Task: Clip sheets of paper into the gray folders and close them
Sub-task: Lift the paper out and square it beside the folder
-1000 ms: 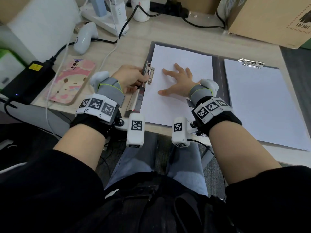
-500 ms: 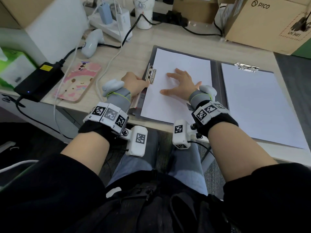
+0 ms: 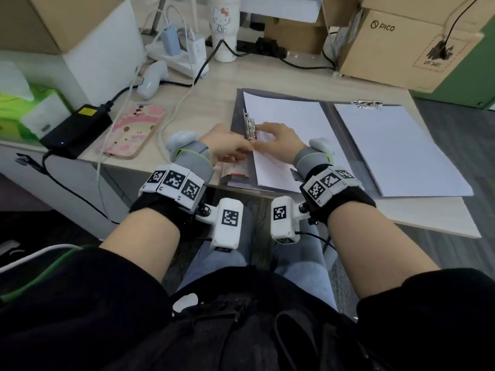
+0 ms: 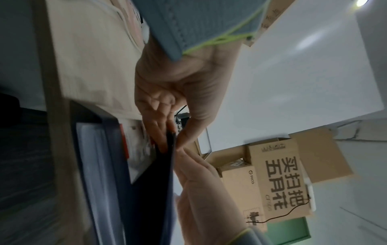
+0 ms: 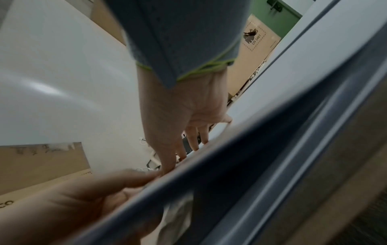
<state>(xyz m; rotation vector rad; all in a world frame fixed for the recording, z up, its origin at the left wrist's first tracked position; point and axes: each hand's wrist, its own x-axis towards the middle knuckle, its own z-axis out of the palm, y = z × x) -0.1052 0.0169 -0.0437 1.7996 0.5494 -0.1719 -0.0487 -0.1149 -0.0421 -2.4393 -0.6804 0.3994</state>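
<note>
A gray folder (image 3: 328, 124) lies open on the desk. Its left half holds white sheets (image 3: 289, 113) beside a metal side clip (image 3: 249, 127). Its right half holds another white stack (image 3: 396, 148) under a top clip (image 3: 367, 104). My left hand (image 3: 241, 149) pinches the folder's left edge just below the side clip. In the left wrist view thumb and fingers (image 4: 161, 132) close on that dark edge. My right hand (image 3: 267, 129) lies on the left sheets with straight fingers (image 5: 194, 140) reaching to the side clip.
A pink phone (image 3: 131, 132), a black power adapter (image 3: 77, 129), cables and a white controller (image 3: 152, 79) lie left of the folder. A cartoon cup (image 3: 222, 30) and a cardboard box (image 3: 401, 49) stand behind. A red-and-white item (image 3: 235, 170) sticks out from under the folder.
My right hand has slid left across the sheets to the side clip. My left hand has stayed at the folder's left edge. The head view has tilted up.
</note>
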